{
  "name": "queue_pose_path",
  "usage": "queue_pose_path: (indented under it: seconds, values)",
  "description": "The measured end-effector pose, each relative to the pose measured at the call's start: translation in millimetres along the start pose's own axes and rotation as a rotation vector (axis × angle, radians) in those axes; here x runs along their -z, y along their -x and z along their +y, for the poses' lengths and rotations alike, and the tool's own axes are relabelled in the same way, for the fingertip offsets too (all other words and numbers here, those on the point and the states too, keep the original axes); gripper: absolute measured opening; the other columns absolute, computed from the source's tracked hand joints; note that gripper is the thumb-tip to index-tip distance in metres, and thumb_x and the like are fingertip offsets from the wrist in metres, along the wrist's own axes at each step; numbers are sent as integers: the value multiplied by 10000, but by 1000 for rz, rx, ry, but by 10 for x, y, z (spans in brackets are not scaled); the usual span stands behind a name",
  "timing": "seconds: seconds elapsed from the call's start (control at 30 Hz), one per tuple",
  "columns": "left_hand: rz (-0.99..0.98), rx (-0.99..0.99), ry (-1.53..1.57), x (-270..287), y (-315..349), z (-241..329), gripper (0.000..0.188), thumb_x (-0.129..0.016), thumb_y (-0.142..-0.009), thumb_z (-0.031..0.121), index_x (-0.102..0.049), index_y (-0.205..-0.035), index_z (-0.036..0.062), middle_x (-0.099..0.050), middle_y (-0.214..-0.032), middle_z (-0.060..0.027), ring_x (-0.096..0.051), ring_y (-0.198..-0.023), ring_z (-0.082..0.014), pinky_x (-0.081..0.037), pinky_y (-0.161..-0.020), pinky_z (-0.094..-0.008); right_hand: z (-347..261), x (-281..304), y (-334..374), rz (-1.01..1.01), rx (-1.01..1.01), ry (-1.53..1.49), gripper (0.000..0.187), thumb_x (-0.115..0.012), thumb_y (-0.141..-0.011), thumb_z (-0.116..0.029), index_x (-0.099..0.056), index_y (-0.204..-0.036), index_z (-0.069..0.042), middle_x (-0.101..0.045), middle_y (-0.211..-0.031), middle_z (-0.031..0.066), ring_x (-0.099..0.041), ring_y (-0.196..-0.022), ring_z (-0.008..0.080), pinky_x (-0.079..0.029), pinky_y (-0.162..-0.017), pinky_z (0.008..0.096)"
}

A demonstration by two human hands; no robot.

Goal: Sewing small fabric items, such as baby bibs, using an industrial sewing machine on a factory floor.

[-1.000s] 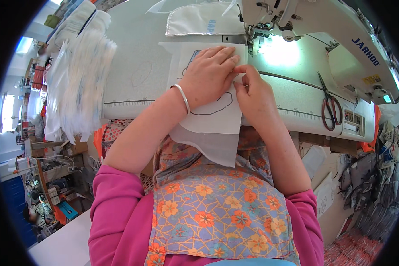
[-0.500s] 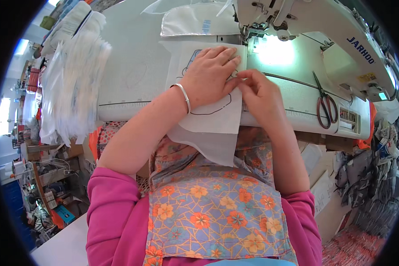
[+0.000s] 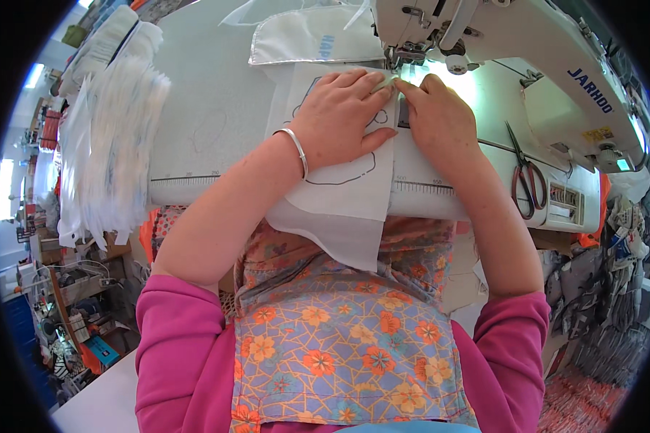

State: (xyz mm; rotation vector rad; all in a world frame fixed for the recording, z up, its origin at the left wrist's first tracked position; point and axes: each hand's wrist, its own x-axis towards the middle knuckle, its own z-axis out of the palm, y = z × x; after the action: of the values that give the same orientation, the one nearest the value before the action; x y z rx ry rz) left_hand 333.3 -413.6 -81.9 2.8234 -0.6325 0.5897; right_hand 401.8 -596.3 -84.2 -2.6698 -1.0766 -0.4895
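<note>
A white fabric piece (image 3: pixel 354 198) with dark printed outlines lies on the sewing machine bed and hangs over its front edge. Flat on top of it is my left hand (image 3: pixel 343 115), fingers stretched toward the presser foot (image 3: pixel 409 55). My right hand (image 3: pixel 440 119) is closed at the fabric's right edge, its fingertips pinched there just in front of the presser foot. The needle's exact place is too small to make out. Beyond my left hand, a white sewn piece (image 3: pixel 296 36) with blue lettering and piped edges lies behind the foot.
The sewing machine head (image 3: pixel 542 50) overhangs from the right, its lamp lighting the bed. Scissors (image 3: pixel 525 177) with dark handles lie right of my right forearm. A thick stack of white strips (image 3: pixel 112 151) drapes over the table's left edge. Grey cloth bundles (image 3: pixel 578 281) are at far right.
My right hand has moved up and forward along the fabric's edge to the presser foot. My left hand remains flat on the fabric, its fingers now closer to the foot.
</note>
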Motion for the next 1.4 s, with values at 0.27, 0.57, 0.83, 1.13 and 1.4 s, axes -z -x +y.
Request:
queue_pose_path:
  seconds: [0.27,0.57,0.83,1.13,1.4]
  values:
    - [15,-11,-2,-47,-20,-27,509,-609,-841,404,-588,-1203,45,-539,-1304,-133,-468,-1253,-281,-351,-1044,-407,-9,-48,9,41,2,28,299,-585,-861,-121,-673,-1138,-192,-544,-873,48,-579,-773,214,-508,-671,347]
    - [38,-14,-14,-65,-56,-10,501,-605,-843,379,-581,-1210,40,-549,-1298,-135,-477,-1241,-282,-358,-1042,-402,36,-20,54,114,77,-103,314,-584,-797,-51,-675,-1089,-118,-620,-1038,53,-604,-940,245,-510,-811,357]
    - [-11,21,18,31,70,99,525,-602,-853,344,-540,-1262,22,-507,-1345,-156,-455,-1265,-300,-323,-1074,-463,48,6,88,107,181,-226,261,-581,-764,-10,-688,-996,-62,-669,-1070,44,-600,-1022,242,-491,-902,363]
    - [-70,33,67,65,115,143,515,-589,-866,315,-526,-1260,-11,-495,-1342,-157,-426,-1293,-306,-317,-1077,-508,29,9,89,97,186,-214,287,-591,-760,-13,-677,-1031,-57,-667,-1077,43,-601,-1019,243,-499,-882,360]
    - [-44,-9,110,59,167,113,429,-606,-864,224,-548,-1228,4,-513,-1297,-150,-453,-1255,-305,-336,-1058,-485,51,12,83,45,165,-223,291,-564,-793,-20,-669,-1063,-48,-660,-1123,45,-598,-1023,243,-494,-894,362]
